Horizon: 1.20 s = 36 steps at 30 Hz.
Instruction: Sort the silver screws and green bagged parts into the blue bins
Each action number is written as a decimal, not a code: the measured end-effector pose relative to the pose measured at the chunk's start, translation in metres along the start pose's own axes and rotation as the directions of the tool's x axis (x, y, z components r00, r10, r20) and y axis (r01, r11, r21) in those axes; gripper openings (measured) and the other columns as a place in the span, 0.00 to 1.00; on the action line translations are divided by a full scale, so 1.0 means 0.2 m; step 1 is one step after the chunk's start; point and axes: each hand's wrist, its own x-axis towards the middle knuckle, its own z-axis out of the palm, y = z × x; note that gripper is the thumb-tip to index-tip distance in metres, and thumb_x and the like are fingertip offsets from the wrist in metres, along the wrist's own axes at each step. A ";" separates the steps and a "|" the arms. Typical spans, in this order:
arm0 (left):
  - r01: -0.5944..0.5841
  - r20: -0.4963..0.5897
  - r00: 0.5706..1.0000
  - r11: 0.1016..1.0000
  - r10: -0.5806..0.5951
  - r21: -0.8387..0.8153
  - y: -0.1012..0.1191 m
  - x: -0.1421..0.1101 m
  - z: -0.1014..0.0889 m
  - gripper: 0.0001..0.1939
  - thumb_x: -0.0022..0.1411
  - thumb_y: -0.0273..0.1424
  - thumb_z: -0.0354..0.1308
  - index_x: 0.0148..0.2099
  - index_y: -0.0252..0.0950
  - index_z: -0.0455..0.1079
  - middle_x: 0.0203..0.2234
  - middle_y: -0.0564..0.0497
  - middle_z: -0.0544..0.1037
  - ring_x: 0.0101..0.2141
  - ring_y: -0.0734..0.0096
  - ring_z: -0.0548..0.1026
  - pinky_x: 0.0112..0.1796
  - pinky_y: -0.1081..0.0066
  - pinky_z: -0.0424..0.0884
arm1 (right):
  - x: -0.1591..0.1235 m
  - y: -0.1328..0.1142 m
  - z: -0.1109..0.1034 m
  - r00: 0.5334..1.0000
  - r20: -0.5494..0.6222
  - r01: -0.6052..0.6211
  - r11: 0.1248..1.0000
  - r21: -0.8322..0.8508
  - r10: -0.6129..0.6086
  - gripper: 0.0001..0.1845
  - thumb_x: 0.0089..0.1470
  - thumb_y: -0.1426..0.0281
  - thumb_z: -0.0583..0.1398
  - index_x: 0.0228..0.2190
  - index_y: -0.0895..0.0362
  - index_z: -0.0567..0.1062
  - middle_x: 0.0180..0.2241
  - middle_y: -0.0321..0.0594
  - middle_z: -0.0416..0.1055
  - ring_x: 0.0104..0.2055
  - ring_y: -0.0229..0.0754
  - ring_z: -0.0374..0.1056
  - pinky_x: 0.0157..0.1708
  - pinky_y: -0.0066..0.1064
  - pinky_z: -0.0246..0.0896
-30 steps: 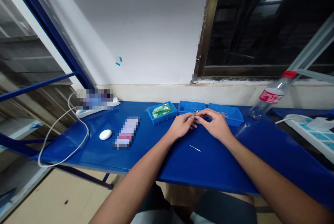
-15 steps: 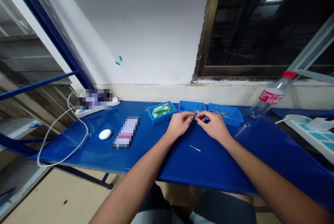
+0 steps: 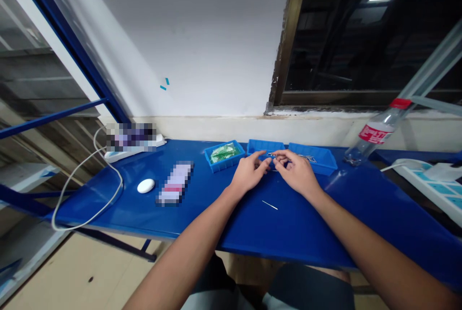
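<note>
Both hands are close together over the table, in front of the middle blue bin [image 3: 265,145]. My left hand [image 3: 249,171] has its index finger and thumb apart, with nothing plainly visible between them. My right hand [image 3: 295,169] is bent inward, its fingers curled close to the thumb. Whatever it may hold is too small to make out. A thin pale line shows just under the right fingertips. Nearer me, a thin silvery rod [image 3: 270,205] lies on the blue table. Small metal pieces in the middle bin are partly hidden behind the fingertips.
A right blue bin [image 3: 327,163] holds thin metal parts; a left bin [image 3: 226,163] holds green-and-white packets. A blurred-out phone-shaped item [image 3: 175,183] and a white round object [image 3: 146,186] lie left. A plastic bottle [image 3: 375,132], power strip [image 3: 133,148] and looped cable [image 3: 77,226] stand around.
The fingertips, which met half a second ago, have come slightly apart. My left index finger and thumb have spread, and my right fingers have shifted. The rod on the table has not moved.
</note>
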 end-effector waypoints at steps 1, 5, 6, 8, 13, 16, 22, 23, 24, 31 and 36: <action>0.020 0.011 1.000 0.999 -0.019 -0.027 0.00 0.00 0.00 0.26 0.72 0.44 0.58 0.64 0.34 0.70 0.36 0.45 0.87 0.34 0.62 0.85 0.40 0.67 0.81 | 0.00 -0.01 0.00 1.000 0.002 -0.008 1.000 0.005 0.008 0.12 0.59 0.66 0.61 0.43 0.54 0.80 0.33 0.40 0.79 0.29 0.42 0.72 0.29 0.33 0.68; 0.017 0.019 1.000 0.994 -0.015 -0.111 -0.03 0.01 0.01 0.24 0.70 0.39 0.62 0.63 0.33 0.72 0.41 0.44 0.87 0.39 0.61 0.86 0.43 0.66 0.81 | -0.01 -0.02 0.00 0.996 0.057 0.063 0.998 -0.018 -0.062 0.07 0.59 0.69 0.62 0.37 0.52 0.82 0.35 0.39 0.80 0.31 0.42 0.72 0.31 0.34 0.69; 0.012 0.010 1.000 0.993 -0.011 -0.119 -0.03 0.01 0.01 0.24 0.69 0.37 0.63 0.63 0.33 0.71 0.43 0.43 0.86 0.41 0.61 0.86 0.45 0.65 0.81 | -0.01 -0.01 0.00 0.994 0.066 0.085 0.996 -0.020 -0.083 0.07 0.59 0.69 0.62 0.37 0.52 0.82 0.37 0.40 0.79 0.32 0.43 0.72 0.32 0.34 0.69; 0.012 -0.015 1.000 0.993 -0.014 -0.114 -0.04 0.02 0.01 0.25 0.68 0.31 0.63 0.65 0.33 0.69 0.44 0.44 0.86 0.43 0.61 0.85 0.48 0.64 0.80 | 0.00 0.01 0.02 0.992 0.084 0.095 0.995 -0.015 -0.094 0.07 0.59 0.67 0.64 0.38 0.51 0.82 0.40 0.41 0.78 0.33 0.43 0.72 0.30 0.34 0.68; 0.014 -0.042 0.999 0.999 -0.015 -0.037 -0.06 0.03 0.00 0.33 0.64 0.22 0.64 0.70 0.34 0.63 0.43 0.46 0.86 0.45 0.62 0.85 0.51 0.63 0.79 | 0.00 0.03 0.04 0.991 0.127 0.043 0.998 0.035 -0.047 0.09 0.61 0.63 0.63 0.40 0.52 0.82 0.40 0.42 0.76 0.34 0.42 0.71 0.29 0.34 0.67; -0.002 -0.035 0.999 0.999 0.004 0.053 -0.07 0.02 0.00 0.34 0.63 0.23 0.66 0.70 0.37 0.64 0.41 0.48 0.87 0.43 0.62 0.85 0.50 0.64 0.79 | 0.00 0.01 0.03 0.988 0.155 0.019 0.999 0.035 -0.024 0.10 0.62 0.62 0.62 0.37 0.53 0.82 0.36 0.40 0.76 0.31 0.41 0.70 0.30 0.34 0.67; -0.072 0.001 0.997 0.986 0.073 0.148 -0.05 0.01 0.00 0.33 0.62 0.24 0.66 0.68 0.38 0.67 0.36 0.52 0.86 0.38 0.65 0.85 0.44 0.69 0.80 | 0.00 0.00 0.01 0.986 0.164 0.000 1.000 -0.014 0.003 0.10 0.61 0.63 0.62 0.29 0.53 0.77 0.30 0.37 0.72 0.27 0.39 0.65 0.29 0.33 0.61; -0.093 0.001 0.996 0.985 0.094 0.148 -0.04 0.00 0.00 0.32 0.61 0.24 0.67 0.67 0.38 0.68 0.36 0.52 0.86 0.37 0.66 0.84 0.43 0.70 0.79 | 0.00 0.00 0.01 0.988 0.157 -0.007 1.000 -0.009 0.008 0.10 0.61 0.63 0.62 0.29 0.53 0.77 0.30 0.38 0.72 0.28 0.40 0.65 0.30 0.33 0.62; -0.113 -0.010 0.993 0.983 0.116 0.141 -0.03 0.00 0.00 0.31 0.61 0.24 0.67 0.65 0.38 0.69 0.35 0.52 0.86 0.36 0.67 0.84 0.43 0.70 0.79 | 0.00 0.00 0.01 0.989 0.148 -0.016 1.000 0.004 0.015 0.10 0.62 0.63 0.61 0.30 0.53 0.77 0.31 0.38 0.73 0.29 0.41 0.67 0.31 0.33 0.62; -0.093 -0.154 0.987 0.955 0.051 -0.281 -0.04 0.04 0.01 0.24 0.63 0.25 0.67 0.60 0.34 0.71 0.39 0.46 0.83 0.38 0.68 0.82 0.45 0.67 0.78 | 0.00 0.02 0.00 0.987 0.156 -0.051 0.992 0.116 0.033 0.16 0.68 0.61 0.54 0.33 0.52 0.76 0.32 0.39 0.75 0.35 0.44 0.72 0.37 0.34 0.67; -0.031 -0.117 0.992 0.828 -0.043 -0.560 -0.06 0.06 0.01 0.32 0.58 0.25 0.71 0.62 0.33 0.68 0.48 0.40 0.80 0.40 0.68 0.82 0.43 0.68 0.80 | -0.01 0.03 0.04 0.966 0.253 -0.103 0.973 0.204 0.050 0.14 0.65 0.57 0.59 0.35 0.52 0.80 0.39 0.42 0.77 0.34 0.44 0.74 0.35 0.35 0.72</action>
